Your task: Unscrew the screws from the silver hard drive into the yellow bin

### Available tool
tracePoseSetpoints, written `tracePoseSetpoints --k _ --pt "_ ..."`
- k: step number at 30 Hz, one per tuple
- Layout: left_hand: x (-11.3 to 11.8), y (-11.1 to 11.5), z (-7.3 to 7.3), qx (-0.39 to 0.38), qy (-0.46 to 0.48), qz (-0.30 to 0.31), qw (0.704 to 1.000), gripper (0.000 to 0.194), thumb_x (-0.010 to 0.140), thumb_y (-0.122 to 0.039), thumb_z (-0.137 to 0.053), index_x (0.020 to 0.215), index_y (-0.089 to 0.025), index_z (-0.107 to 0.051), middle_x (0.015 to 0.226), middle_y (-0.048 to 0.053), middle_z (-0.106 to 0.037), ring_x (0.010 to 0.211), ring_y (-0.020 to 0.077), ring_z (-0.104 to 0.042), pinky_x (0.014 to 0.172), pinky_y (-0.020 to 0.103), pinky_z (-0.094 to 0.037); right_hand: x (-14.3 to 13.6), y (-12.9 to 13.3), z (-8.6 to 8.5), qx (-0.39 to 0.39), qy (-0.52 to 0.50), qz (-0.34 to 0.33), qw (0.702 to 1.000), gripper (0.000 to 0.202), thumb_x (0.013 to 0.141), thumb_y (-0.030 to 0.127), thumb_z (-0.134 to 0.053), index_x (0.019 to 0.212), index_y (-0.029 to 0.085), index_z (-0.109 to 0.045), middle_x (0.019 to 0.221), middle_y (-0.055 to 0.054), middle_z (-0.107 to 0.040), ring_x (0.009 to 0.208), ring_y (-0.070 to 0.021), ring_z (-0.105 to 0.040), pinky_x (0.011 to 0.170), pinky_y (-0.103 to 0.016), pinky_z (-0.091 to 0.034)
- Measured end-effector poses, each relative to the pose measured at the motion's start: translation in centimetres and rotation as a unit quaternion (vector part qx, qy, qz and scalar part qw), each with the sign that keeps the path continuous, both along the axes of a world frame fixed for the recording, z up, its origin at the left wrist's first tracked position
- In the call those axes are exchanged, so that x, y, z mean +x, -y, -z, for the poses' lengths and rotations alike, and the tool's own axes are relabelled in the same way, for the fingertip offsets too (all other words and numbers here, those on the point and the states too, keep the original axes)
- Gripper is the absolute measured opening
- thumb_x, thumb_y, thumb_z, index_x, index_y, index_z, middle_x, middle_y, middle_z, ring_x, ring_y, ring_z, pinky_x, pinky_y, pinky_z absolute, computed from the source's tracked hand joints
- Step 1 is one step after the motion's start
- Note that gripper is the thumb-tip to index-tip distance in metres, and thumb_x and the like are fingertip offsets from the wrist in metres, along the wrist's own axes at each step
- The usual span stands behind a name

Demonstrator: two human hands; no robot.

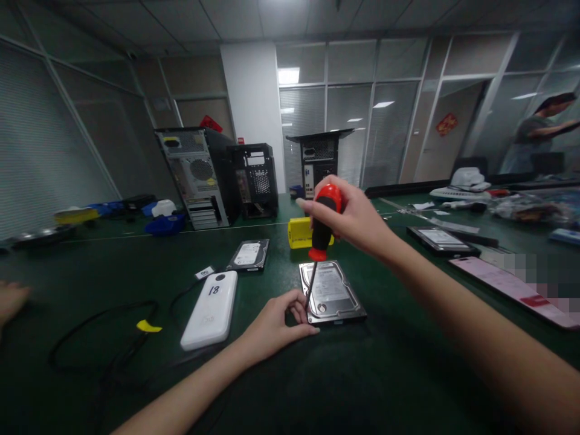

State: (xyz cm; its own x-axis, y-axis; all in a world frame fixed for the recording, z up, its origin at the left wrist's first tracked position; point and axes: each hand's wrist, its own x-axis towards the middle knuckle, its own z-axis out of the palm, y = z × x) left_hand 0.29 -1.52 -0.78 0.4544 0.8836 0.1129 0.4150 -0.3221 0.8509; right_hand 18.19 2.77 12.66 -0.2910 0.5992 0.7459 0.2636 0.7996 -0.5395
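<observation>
A silver hard drive point(333, 290) lies label side up on the green table point(281, 386). My right hand point(347, 214) is wrapped round the red and black handle of a screwdriver point(322, 226), above the drive. The screwdriver's shaft slants down to the drive's left edge. Beside that edge rests my left hand point(283, 320), its fingers curled near the shaft's lower end and its thumb along the drive's near corner. Whether those fingers pinch the shaft or the drive is too small to tell. Behind the drive stands a yellow holder point(299, 234), partly hidden by my right hand.
Left of the drive lie a white power bank point(211, 311), another hard drive point(248, 255) and black cables. Computer cases point(199, 175) stand at the back. A drive point(441, 240) and pink phone point(512, 284) lie right. Another person's hand point(13, 300) shows far left; a person point(537, 136) stands back right.
</observation>
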Motion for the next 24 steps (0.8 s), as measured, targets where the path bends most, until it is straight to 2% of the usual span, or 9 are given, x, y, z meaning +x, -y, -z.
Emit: tracePoseSetpoints --k 5,9,11,13,14,15,17,21,24 --pt "0.0 0.0 -0.1 -0.008 0.006 0.003 1.0 0.023 0.073 -0.023 -0.074 0.087 -0.016 -0.057 0.081 -0.001 -0.06 0.076 0.0145 -0.057 0.07 0.024 -0.045 5.1 -0.1 -0.2 -0.004 -0.08 0.101 0.992 0.028 0.076 0.043 -0.067 0.087 0.023 -0.05 0.074 -0.002 -0.059 0.06 -0.0142 -0.056 0.052 -0.029 -0.043" --pt "0.0 0.2 -0.3 -0.019 0.004 -0.005 1.0 0.023 0.073 -0.021 -0.074 0.088 -0.015 -0.057 0.082 -0.001 -0.061 0.077 0.0149 -0.057 0.07 0.025 -0.045 10.2 -0.2 3.4 0.164 0.016 0.194 0.967 0.026 0.077 0.026 -0.069 0.097 0.027 -0.053 0.089 -0.008 -0.064 0.087 -0.0204 -0.065 0.076 -0.034 -0.05" --pt "0.1 0.2 -0.3 -0.018 -0.001 -0.005 1.0 0.022 0.073 -0.022 -0.073 0.088 -0.015 -0.057 0.082 -0.001 -0.06 0.077 0.0148 -0.057 0.07 0.025 -0.045 12.5 -0.4 6.1 0.278 0.189 0.211 0.918 0.034 0.078 0.024 -0.069 0.108 0.027 -0.055 0.095 -0.01 -0.068 0.083 -0.0209 -0.067 0.07 -0.033 -0.052" --pt "0.1 0.2 -0.3 -0.013 -0.01 -0.009 1.0 0.022 0.074 -0.023 -0.073 0.088 -0.016 -0.058 0.082 -0.001 -0.06 0.077 0.015 -0.057 0.071 0.025 -0.044 14.2 -0.8 8.8 0.376 0.358 0.214 0.827 0.036 0.081 0.017 -0.063 0.116 0.026 -0.055 0.099 -0.01 -0.071 0.075 -0.0199 -0.067 0.063 -0.033 -0.051" --pt "0.1 0.2 -0.3 -0.012 -0.013 -0.011 1.0 0.022 0.074 -0.023 -0.073 0.088 -0.016 -0.058 0.082 -0.001 -0.06 0.078 0.0151 -0.057 0.072 0.025 -0.044 14.8 -1.1 10.0 0.396 0.422 0.21 0.788 0.039 0.083 0.008 -0.057 0.118 0.026 -0.055 0.104 -0.011 -0.07 0.079 -0.0203 -0.068 0.068 -0.034 -0.052" --pt "0.1 0.1 -0.3 -0.012 -0.015 -0.013 1.0 0.022 0.074 -0.024 -0.073 0.088 -0.016 -0.058 0.082 -0.001 -0.061 0.078 0.0152 -0.057 0.073 0.025 -0.044 15.3 -1.5 11.1 0.409 0.458 0.212 0.76 0.044 0.082 -0.001 -0.051 0.117 0.026 -0.056 0.105 -0.009 -0.071 0.081 -0.0195 -0.068 0.07 -0.033 -0.051" --pt "0.1 0.1 -0.2 -0.019 -0.018 -0.018 0.999 0.022 0.073 -0.024 -0.073 0.088 -0.016 -0.059 0.082 -0.002 -0.061 0.079 0.0152 -0.057 0.074 0.025 -0.043 15.7 -2.4 12.7 0.411 0.495 0.21 0.736 0.045 0.082 -0.006 -0.043 0.114 0.022 -0.058 0.107 -0.009 -0.07 0.088 -0.0194 -0.067 0.07 -0.031 -0.05" --pt "0.2 0.1 -0.5 -0.034 -0.036 -0.028 0.998 0.021 0.074 -0.024 -0.073 0.087 -0.016 -0.059 0.081 -0.002 -0.06 0.08 0.0152 -0.056 0.076 0.025 -0.042 15.4 -4.7 14.0 0.423 0.512 0.18 0.725 0.044 0.084 -0.003 -0.038 0.118 0.017 -0.056 0.111 -0.012 -0.068 0.094 -0.0228 -0.065 0.07 -0.034 -0.05" --pt "0.4 0.2 -0.8 -0.044 -0.054 -0.042 0.997 0.022 0.074 -0.025 -0.073 0.088 -0.016 -0.059 0.082 -0.003 -0.061 0.082 0.0154 -0.056 0.079 0.026 -0.04 14.8 -6.0 14.3 0.349 0.533 0.163 0.753 0.043 0.088 0.008 -0.043 0.129 0.02 -0.05 0.119 -0.012 -0.063 0.105 -0.026 -0.06 0.079 -0.04 -0.05"
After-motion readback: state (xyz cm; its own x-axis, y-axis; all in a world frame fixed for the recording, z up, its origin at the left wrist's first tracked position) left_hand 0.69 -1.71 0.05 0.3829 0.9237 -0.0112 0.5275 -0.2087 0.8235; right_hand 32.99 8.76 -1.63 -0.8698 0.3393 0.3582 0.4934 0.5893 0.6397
